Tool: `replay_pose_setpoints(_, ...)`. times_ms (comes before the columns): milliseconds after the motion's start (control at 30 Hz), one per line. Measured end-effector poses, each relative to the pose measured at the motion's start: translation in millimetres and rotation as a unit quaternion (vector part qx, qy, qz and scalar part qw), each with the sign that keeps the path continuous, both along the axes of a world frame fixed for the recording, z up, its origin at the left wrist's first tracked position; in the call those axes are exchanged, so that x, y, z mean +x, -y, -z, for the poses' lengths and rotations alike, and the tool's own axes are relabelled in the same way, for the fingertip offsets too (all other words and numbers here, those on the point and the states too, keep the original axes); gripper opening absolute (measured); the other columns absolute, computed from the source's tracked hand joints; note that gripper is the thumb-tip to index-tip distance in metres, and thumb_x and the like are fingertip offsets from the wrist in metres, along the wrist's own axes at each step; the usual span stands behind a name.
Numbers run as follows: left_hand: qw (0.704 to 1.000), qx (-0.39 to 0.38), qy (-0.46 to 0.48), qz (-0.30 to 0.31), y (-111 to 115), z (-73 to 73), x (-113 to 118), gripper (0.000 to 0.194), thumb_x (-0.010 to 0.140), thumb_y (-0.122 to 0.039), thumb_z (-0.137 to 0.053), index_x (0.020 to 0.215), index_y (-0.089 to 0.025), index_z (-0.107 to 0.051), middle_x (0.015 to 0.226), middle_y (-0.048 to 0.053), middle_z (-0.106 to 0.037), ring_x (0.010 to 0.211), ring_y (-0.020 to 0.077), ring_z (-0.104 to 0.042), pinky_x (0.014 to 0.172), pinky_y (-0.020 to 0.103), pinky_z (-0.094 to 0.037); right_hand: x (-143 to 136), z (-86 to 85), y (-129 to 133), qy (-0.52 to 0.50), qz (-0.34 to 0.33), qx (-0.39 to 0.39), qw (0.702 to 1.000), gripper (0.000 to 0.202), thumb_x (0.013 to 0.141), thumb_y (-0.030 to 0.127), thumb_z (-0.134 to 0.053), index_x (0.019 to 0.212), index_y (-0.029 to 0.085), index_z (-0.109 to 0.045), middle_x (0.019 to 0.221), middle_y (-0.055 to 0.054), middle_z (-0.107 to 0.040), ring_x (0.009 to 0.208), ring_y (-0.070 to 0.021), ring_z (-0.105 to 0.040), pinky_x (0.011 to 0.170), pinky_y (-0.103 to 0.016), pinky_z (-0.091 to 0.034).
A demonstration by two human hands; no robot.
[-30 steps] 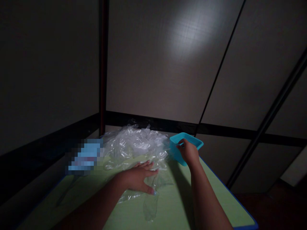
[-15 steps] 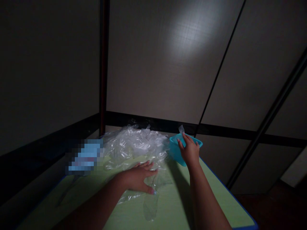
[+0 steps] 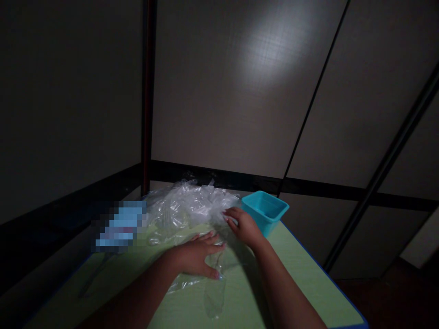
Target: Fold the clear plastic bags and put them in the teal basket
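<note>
My left hand (image 3: 197, 257) lies flat with fingers spread, pressing on thin clear plastic film (image 3: 215, 297) on the green tabletop. A rounded strip of that film sticks out below the thumb. Behind it is a crumpled heap of clear plastic (image 3: 185, 205). My right hand (image 3: 245, 226) is at the right edge of the heap, thumb and forefinger slightly apart at the plastic; I see nothing lifted in it. Just behind the right hand stands a turquoise plastic bin (image 3: 264, 208), upright, its inside partly visible and its lower front covered by the hand.
The green table (image 3: 302, 274) has a blue edge and stands against dark panelled cabinet doors (image 3: 219, 91). At the table's left is a blurred-out blue item (image 3: 123, 224). A dark thin strand hangs below it.
My right hand has moved left and down from the bin's rim to the plastic heap. The translucent piece it held over the bin is out of its fingers. My left hand stays put.
</note>
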State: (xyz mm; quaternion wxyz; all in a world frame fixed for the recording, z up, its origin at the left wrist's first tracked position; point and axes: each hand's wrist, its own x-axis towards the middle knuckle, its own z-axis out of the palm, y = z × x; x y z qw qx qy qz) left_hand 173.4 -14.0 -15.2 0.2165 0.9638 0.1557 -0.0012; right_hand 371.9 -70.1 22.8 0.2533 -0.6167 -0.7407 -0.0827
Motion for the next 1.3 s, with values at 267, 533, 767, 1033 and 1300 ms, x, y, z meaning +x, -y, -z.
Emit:
replay_pose_setpoints(267,1.0,-0.013,0.003,-0.002,-1,-0.6,-2,0.087,0.063,-0.07,-0.056,0.137,-0.035,-0.025,0.148,0.005,-0.007,0.134,0.0301,-0.005,0.105,0.052,-0.008,28,-30.0,20,0.015,0.422,0.087,0.902,0.047,0.091,0.042,-0.026,0.082,0.017,-0.065,0.073,-0.011,-0.064,0.067,-0.0197,-0.06,0.059,-0.027,-0.04)
replay_pose_setpoints(533,1.0,-0.013,-0.003,-0.002,-2,-0.9,-1,0.098,0.059,-0.069,-0.061,0.139,-0.034,-0.016,0.148,0.005,-0.005,0.134,0.0321,-0.002,0.105,0.055,-0.006,19,-26.6,16,0.064,0.423,0.038,0.903,0.047,0.09,0.044,-0.026,0.088,0.018,-0.064,0.075,-0.012,-0.067,0.066,-0.0215,-0.062,0.055,-0.027,-0.038)
replay_pose_setpoints(767,0.999,-0.01,-0.03,0.011,-3,1.8,0,0.109,0.049,-0.067,-0.069,0.139,-0.036,-0.015,0.148,0.005,0.0,0.134,0.0322,0.004,0.103,0.058,0.0,5,-3.3,2,-0.013,0.134,-0.058,0.989,0.036,0.089,0.041,-0.035,0.083,0.02,-0.063,0.071,-0.003,-0.066,0.061,-0.0123,-0.058,0.052,-0.019,-0.033)
replay_pose_setpoints(1033,0.998,-0.059,-0.011,-0.027,-8,-21.3,-19,0.099,0.054,-0.066,-0.066,0.137,-0.034,-0.023,0.148,0.003,0.001,0.134,0.0304,0.0,0.107,0.047,-0.01,5,28.1,-14,-0.063,0.001,-0.146,0.987,0.028,0.083,0.037,-0.047,0.076,0.016,-0.064,0.068,-0.001,-0.064,0.06,-0.0106,-0.053,0.053,-0.018,-0.033)
replay_pose_setpoints(1300,0.996,0.008,-0.064,-0.057,13,-6.7,-33,0.117,0.049,-0.07,-0.066,0.14,-0.028,-0.006,0.145,0.012,0.012,0.131,0.0349,0.01,0.101,0.06,-0.004,2,43.5,-27,-0.074,0.02,-0.1,0.992,0.03,0.087,0.032,-0.04,0.096,0.015,-0.063,0.094,-0.008,-0.064,0.084,-0.0159,-0.056,0.073,-0.023,-0.039)
